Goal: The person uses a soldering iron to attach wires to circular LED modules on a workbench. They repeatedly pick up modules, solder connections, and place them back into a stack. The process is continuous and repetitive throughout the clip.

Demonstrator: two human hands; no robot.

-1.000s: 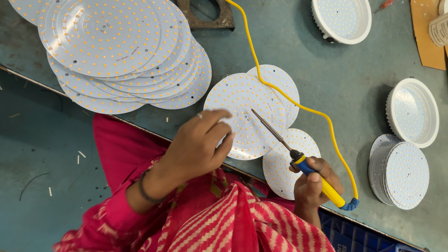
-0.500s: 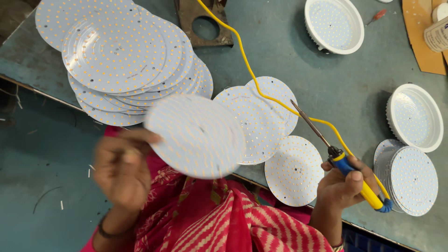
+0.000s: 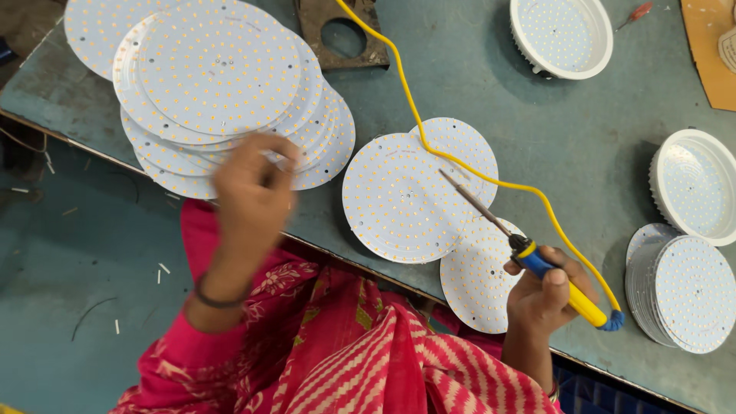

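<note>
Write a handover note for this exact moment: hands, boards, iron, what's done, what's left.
Left hand: blurred, at the near edge of the big stack of round LED boards at the table's left; can't tell if it grips anything.
Right hand: holds the soldering iron by its blue-yellow handle, tip over the large board mid-table. Yellow cord lies across that board.
A smaller board lies under the iron's handle; another stack is at right; white housings are behind.
Done: whether any joints are soldered can't be seen.
Left: the iron's tip hovers; contact is not visible.
</note>
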